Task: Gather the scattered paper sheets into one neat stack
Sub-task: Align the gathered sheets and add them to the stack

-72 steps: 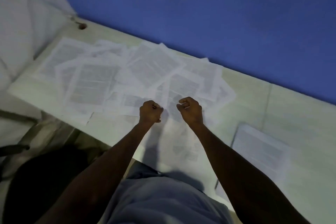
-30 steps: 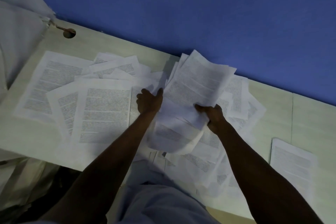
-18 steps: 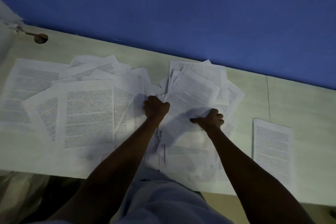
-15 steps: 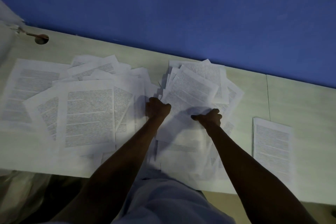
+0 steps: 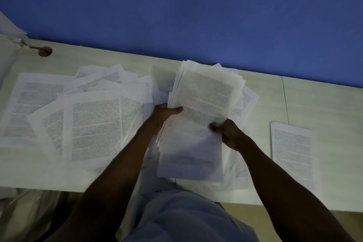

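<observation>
A loose bundle of printed sheets (image 5: 204, 108) is lifted off the pale desk (image 5: 324, 104), its edges uneven and fanned. My left hand (image 5: 165, 114) grips its left edge, thumb on top. My right hand (image 5: 228, 131) grips its right edge lower down. Several scattered sheets (image 5: 94, 122) overlap across the left half of the desk. A few more sheets (image 5: 245, 100) lie under and to the right of the bundle. One separate small pile (image 5: 292, 149) sits at the right.
A blue wall (image 5: 196, 10) runs along the desk's far edge. A round cable hole (image 5: 45, 51) is at the desk's far left corner. A seam (image 5: 284, 100) crosses the desk right of the bundle. My lap is below the near edge.
Both hands were pressing down on the middle sheets; now they have closed on that bundle's two sides and raised it off the desk.
</observation>
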`<state>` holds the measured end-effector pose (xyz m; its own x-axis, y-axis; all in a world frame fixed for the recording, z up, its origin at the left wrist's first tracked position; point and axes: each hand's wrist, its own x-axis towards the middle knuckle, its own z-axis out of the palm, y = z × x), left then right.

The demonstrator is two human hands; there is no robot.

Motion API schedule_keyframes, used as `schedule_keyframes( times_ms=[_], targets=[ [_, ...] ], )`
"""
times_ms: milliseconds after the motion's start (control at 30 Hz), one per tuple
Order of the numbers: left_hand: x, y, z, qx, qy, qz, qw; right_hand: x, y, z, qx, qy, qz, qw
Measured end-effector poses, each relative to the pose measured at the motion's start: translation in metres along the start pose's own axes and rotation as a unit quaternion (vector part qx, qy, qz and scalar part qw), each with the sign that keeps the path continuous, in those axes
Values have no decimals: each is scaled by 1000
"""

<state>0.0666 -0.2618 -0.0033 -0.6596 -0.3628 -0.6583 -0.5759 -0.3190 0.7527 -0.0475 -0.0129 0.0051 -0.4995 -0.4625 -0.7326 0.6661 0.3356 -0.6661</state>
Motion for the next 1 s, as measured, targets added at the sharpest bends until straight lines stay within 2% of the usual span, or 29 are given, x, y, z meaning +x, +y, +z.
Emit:
schedule_keyframes(
  times_ms=[100, 200, 300, 433, 533, 633, 700, 800, 900, 967, 1000],
  targets=[
    [-1, 2, -7, 1, -72, 16, 997, -2, -3, -2, -50, -30, 19, 998],
    [-5, 5, -11, 81, -95, 77, 989, -6, -10, 5, -61, 9, 12, 998],
    [-9, 8, -11, 104, -77, 119, 984, -8, -13, 14, -43, 25, -14, 999],
    [-20, 8, -4, -13, -36, 117, 992, -11, -8, 28, -26, 7, -59, 998],
    [-23, 5, -3, -77, 32, 127, 988, -14, -3, 30, 16, 39, -61, 997],
    [-24, 9, -11, -211, 153, 78, 962, -25, 8, 26, -41, 87, -27, 995],
    [-19, 3, -22, -292, 179, 1, 940, -37, 22, 19, -71, 84, -12, 994],
    [-11, -22, -42, -335, 165, -73, 925, -54, 42, 6, 6, 69, 36, 997],
    [10, -63, -47, -306, 134, -116, 935, -62, 61, -2, 96, 32, 42, 994],
    [9, -85, -43, -336, 95, -92, 932, -61, 71, -3, 128, -20, 29, 991],
    [-14, -76, -34, -339, 64, -87, 935, -59, 75, -2, 140, -40, 27, 989]
  ],
)
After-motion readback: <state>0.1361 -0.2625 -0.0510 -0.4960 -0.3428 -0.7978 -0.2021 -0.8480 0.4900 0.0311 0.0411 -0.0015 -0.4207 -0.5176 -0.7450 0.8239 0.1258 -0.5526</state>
